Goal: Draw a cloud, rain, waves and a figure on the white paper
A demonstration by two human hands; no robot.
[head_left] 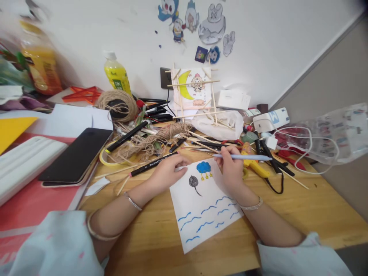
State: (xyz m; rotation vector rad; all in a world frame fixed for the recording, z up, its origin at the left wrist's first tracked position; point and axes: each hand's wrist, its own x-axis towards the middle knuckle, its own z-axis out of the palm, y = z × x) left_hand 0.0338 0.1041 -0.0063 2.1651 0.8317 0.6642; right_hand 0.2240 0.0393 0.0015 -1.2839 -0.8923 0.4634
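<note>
A white sheet of paper (212, 239) lies on the wooden table in front of me. On it are a blue cloud (203, 167) with yellow stars hanging below, a dark grey round shape (193, 181) with a curved tail, and several blue wavy lines. My left hand (169, 172) rests over the sheet's upper left corner, thumb and fingers apart. In my right hand (231, 168), above the upper right edge, a slim light-blue pen (250, 157) is gripped between thumb and fingers, lying nearly level. A black marker (151, 165) lies just beyond my left hand.
Twine (117, 103), markers, sticks and yellow tape (107, 157) crowd the back. A stick frame with a drawing (191, 92) leans on the wall. At right lie a yellow glue gun (255, 166) and white cable (310, 142); at left, a black phone-like slab (77, 157) and bottles (116, 73).
</note>
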